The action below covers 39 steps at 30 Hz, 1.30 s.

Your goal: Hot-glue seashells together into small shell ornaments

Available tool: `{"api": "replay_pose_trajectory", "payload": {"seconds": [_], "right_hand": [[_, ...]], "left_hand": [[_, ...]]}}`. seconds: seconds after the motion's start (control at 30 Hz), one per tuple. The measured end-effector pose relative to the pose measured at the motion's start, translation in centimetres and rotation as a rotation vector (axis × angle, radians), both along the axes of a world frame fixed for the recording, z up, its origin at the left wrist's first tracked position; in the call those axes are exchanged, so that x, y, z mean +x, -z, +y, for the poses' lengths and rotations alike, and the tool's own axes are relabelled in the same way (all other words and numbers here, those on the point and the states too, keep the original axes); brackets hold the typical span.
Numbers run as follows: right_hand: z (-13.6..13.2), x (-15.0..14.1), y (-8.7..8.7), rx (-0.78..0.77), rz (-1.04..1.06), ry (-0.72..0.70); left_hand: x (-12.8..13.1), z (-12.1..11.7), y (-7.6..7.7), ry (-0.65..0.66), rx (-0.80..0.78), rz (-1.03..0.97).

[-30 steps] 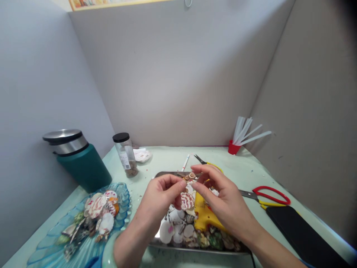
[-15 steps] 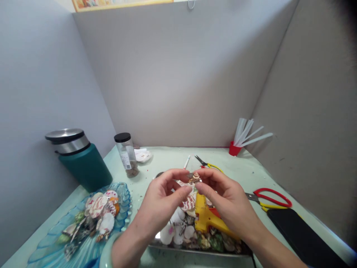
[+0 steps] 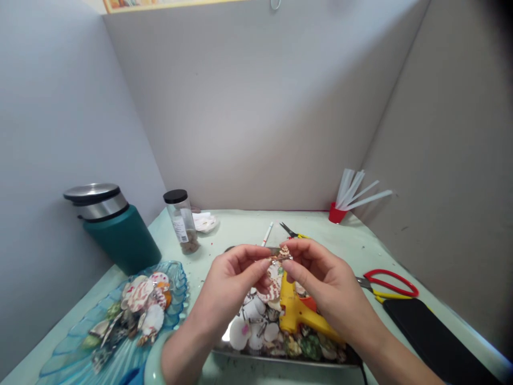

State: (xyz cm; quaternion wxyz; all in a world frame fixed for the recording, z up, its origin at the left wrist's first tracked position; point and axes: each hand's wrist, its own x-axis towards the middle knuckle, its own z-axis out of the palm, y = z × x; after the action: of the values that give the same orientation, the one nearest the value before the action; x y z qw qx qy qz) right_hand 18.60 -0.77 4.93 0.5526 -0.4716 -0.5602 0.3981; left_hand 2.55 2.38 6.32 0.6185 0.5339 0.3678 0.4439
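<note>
My left hand [image 3: 239, 280] and my right hand [image 3: 323, 278] meet above a metal tray [image 3: 286, 361] of shells. Between their fingertips is a small brown-and-white spiral shell [image 3: 284, 251] with a thin, shiny strip below it. The right thumb and fingers pinch this piece at its right side. My left thumb and fingers close on the strip's left end. Whether strip and shell are joined is too small to tell. Under the hands, a yellow glue gun [image 3: 292, 307] lies on the shells, partly covered by my right hand.
At left, a blue scalloped dish [image 3: 66, 342] holds shells, near a teal bottle [image 3: 124, 235] and a black-lidded jar [image 3: 181, 222]. Right are red-handled scissors [image 3: 395, 272], a black flat object [image 3: 433, 331] and a red cup [image 3: 337, 214] of glue sticks. Yellow-handled pliers [image 3: 290, 231] and a white pen [image 3: 267, 234] lie behind.
My left fingertips have come in closer to my right ones and now pinch the thin strip under the spiral shell. The things on the table stay where they were.
</note>
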Motion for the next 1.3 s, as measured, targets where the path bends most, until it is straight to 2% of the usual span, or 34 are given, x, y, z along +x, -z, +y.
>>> {"api": "replay_pose_trajectory", "payload": {"seconds": [0.2,0.4,0.7,0.93,1.3], "right_hand": [[-0.31,0.01,0.00,0.014,-0.079,-0.005],[-0.28,-0.23,-0.28,0.003,-0.119,-0.004],[-0.28,-0.14,0.03,0.042,-0.064,-0.014],[-0.15,-0.15,0.12,0.044,-0.079,-0.004],[0.00,-0.09,0.58,0.024,-0.104,-0.001]], "left_hand": [[-0.46,0.26,0.25,0.059,-0.083,-0.072],[-0.47,0.23,0.36,0.053,-0.084,-0.063],[-0.58,0.39,0.35,0.056,-0.083,-0.091],[-0.49,0.21,0.31,0.073,-0.070,-0.089],[-0.27,-0.07,-0.08,-0.019,0.049,0.030]]}}
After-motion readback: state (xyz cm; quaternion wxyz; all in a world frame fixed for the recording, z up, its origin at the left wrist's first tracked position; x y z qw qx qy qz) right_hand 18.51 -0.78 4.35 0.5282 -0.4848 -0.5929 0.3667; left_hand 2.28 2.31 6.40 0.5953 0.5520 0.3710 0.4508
